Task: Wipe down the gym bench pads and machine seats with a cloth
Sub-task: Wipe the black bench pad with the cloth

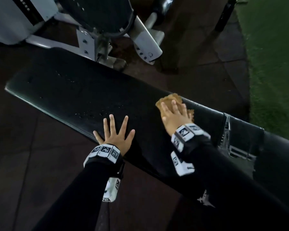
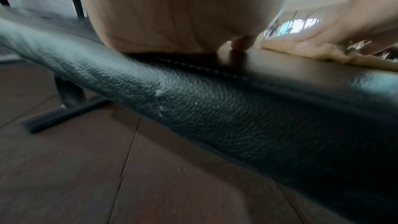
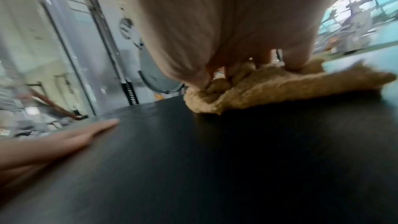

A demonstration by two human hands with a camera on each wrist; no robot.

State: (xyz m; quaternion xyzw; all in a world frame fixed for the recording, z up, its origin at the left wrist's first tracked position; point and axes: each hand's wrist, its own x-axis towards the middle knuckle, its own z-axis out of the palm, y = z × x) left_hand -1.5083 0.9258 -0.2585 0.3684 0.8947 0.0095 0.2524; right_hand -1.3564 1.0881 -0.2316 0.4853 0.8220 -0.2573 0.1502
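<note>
Dark rubber floor tiles all round, a strip of green turf off to one side, and a grey machine frame parked behind the long black bench pad this person's bent over.

Right hand is flat on top of a tan cloth, fingers laid over it and pressing it into the pad near the far edge. In the right wrist view the fabric looks a bit bunched under the fingers, so there's some grip in it, not just a flat palm. Left hand is splayed wide on the pad's near edge, holding nothing, just bracing.

What matters next, I reckon: the pad's long axis runs off to the person's left, and most of the untouched length lies that way from the cloth. You can see droplets sitting on the surface just past the left hand's fingertips. So the stroke probably wants to go lengthwise toward that end, and the left hand sits near that path, so it may need to shift. Behind the right wrist the vinyl is torn, worth not snagging the cloth there.
</note>
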